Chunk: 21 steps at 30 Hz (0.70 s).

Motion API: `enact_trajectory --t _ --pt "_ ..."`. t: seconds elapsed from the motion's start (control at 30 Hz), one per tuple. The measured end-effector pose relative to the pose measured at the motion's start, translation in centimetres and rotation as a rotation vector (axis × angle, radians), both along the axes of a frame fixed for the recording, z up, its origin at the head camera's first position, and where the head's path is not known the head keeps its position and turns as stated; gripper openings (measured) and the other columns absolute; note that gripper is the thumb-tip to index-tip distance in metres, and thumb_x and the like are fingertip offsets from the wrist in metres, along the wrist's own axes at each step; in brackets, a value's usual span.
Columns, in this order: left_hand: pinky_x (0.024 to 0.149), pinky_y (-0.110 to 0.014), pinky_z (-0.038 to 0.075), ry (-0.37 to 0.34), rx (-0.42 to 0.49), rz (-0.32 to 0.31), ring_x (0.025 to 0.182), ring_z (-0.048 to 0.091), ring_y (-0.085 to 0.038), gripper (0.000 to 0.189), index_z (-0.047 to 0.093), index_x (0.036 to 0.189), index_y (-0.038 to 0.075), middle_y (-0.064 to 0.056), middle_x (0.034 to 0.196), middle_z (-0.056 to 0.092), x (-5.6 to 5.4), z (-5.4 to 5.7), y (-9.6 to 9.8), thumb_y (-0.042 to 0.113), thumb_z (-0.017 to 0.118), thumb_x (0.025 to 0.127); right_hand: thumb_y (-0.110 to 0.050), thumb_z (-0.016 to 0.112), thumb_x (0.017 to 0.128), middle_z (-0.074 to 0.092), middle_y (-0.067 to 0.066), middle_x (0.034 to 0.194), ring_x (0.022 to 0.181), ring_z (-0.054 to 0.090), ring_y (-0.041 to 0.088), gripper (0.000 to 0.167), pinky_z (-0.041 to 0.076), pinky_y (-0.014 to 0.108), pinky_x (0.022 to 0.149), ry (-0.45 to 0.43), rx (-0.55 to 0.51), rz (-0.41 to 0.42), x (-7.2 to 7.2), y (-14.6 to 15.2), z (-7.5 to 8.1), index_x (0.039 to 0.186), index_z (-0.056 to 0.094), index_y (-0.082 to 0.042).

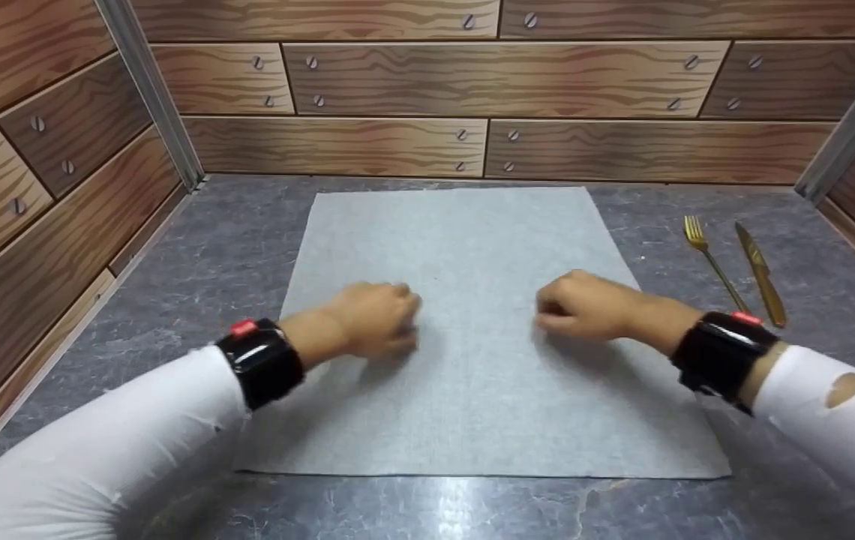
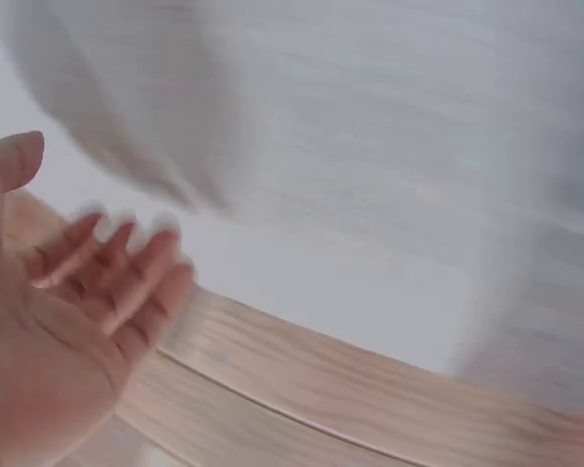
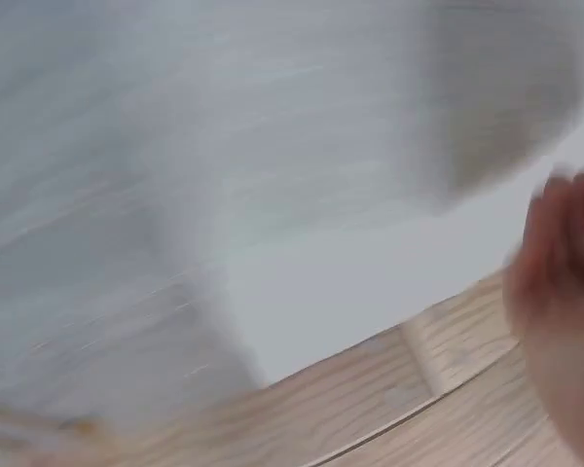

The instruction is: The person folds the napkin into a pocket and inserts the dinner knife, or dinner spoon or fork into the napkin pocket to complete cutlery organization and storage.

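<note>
A light grey cloth lies spread flat on the dark marbled table. Over its left half is my left hand, and in the left wrist view its palm shows with the fingers loosely bent and nothing held. My right hand is over the cloth's right half, fingers loosely curled. Nothing shows in its grasp, though it is blurred and cut off by the edge of the right wrist view. Whether either hand touches the cloth I cannot tell.
To the right of the cloth lie a gold fork and a gold knife, the fork's handle end close to my right wristband. Wood-patterned panels wall the table at the back and both sides, with metal posts in the corners.
</note>
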<state>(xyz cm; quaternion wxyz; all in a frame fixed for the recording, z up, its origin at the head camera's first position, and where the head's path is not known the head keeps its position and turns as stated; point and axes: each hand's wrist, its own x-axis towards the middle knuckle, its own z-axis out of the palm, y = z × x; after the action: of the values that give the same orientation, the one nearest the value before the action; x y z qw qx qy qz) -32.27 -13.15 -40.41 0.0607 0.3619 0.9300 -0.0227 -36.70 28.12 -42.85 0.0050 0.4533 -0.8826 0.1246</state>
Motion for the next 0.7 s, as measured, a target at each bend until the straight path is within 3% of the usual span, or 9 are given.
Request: enact_trajectory --t 0.07,0.17,0.2,0.3,0.4,0.5,0.6,0.7 --pt "0.079 -0.041 0.068 -0.095 -0.034 -0.037 0.086 0.077 -0.024 0.029 0.074 0.098 0.013 -0.004 0.095 0.079 0.0 -0.4 1.6 0.040 0.074 0.108 -0.022 0.076 0.107 0.071 -0.009 0.069 0.061 0.058 -0.004 0.027 0.051 0.022 0.061 -0.242 0.043 0.004 1.7 -2.4 2.1 0.080 0.076 -0.017" --pt "0.066 -0.027 0.061 -0.339 -0.086 0.001 0.063 0.069 -0.011 0.032 0.073 0.079 0.016 -0.001 0.073 0.079 1.3 1.4 1.3 0.033 0.076 0.107 -0.015 0.072 0.107 0.080 0.014 0.068 0.056 0.066 -0.001 0.032 0.060 0.022 0.059 -0.622 0.185 -0.113 5.5 -3.9 6.7 0.081 0.080 0.002" --pt "0.065 -0.024 0.061 -0.425 -0.109 0.033 0.060 0.069 -0.010 0.033 0.076 0.078 0.014 -0.005 0.072 0.082 2.1 2.6 0.8 0.029 0.076 0.107 -0.013 0.072 0.106 0.081 0.021 0.071 0.055 0.068 0.002 0.031 0.063 0.023 0.060 -0.720 0.243 -0.158 6.6 -3.8 8.2 0.084 0.080 0.008" --pt "0.066 -0.028 0.070 -0.653 -0.156 0.140 0.061 0.080 -0.017 0.030 0.082 0.085 0.003 -0.021 0.087 0.088 4.6 6.3 -1.4 0.020 0.077 0.108 -0.009 0.074 0.106 0.082 0.020 0.073 0.057 0.072 0.004 0.029 0.064 0.021 0.060 -0.930 0.355 -0.255 6.7 -0.9 9.0 0.093 0.077 0.016" --pt "0.073 -0.036 0.075 -0.808 -0.185 0.208 0.078 0.089 -0.034 0.024 0.084 0.092 -0.002 -0.028 0.095 0.087 5.4 6.9 -3.9 0.016 0.082 0.107 -0.008 0.077 0.106 0.084 0.014 0.075 0.058 0.073 0.004 0.029 0.063 0.020 0.060 -1.020 0.427 -0.329 6.5 1.7 9.4 0.101 0.077 0.020" --pt "0.083 -0.042 0.076 -0.919 -0.246 0.255 0.100 0.090 -0.047 0.018 0.085 0.102 -0.005 -0.033 0.104 0.086 6.4 7.2 -5.2 0.013 0.086 0.106 -0.009 0.081 0.106 0.085 0.017 0.077 0.059 0.075 0.004 0.029 0.063 0.021 0.061 -1.031 0.480 -0.366 6.4 2.7 9.8 0.102 0.080 0.019" --pt "0.089 -0.044 0.076 -0.998 -0.332 0.270 0.109 0.087 -0.051 0.017 0.087 0.111 -0.007 -0.035 0.109 0.085 7.9 7.2 -5.8 0.010 0.086 0.105 -0.012 0.084 0.104 0.087 0.021 0.083 0.063 0.078 0.007 0.025 0.067 0.026 0.065 -1.004 0.552 -0.380 6.5 2.3 10.2 0.096 0.084 0.012" --pt "0.089 -0.042 0.076 -1.010 -0.390 0.282 0.108 0.088 -0.049 0.014 0.088 0.110 -0.005 -0.033 0.107 0.086 9.6 7.2 -6.0 0.007 0.087 0.104 -0.015 0.085 0.105 0.087 0.025 0.088 0.071 0.086 0.019 0.025 0.072 0.033 0.070 -0.969 0.633 -0.391 6.7 1.4 10.7 0.091 0.086 0.006"
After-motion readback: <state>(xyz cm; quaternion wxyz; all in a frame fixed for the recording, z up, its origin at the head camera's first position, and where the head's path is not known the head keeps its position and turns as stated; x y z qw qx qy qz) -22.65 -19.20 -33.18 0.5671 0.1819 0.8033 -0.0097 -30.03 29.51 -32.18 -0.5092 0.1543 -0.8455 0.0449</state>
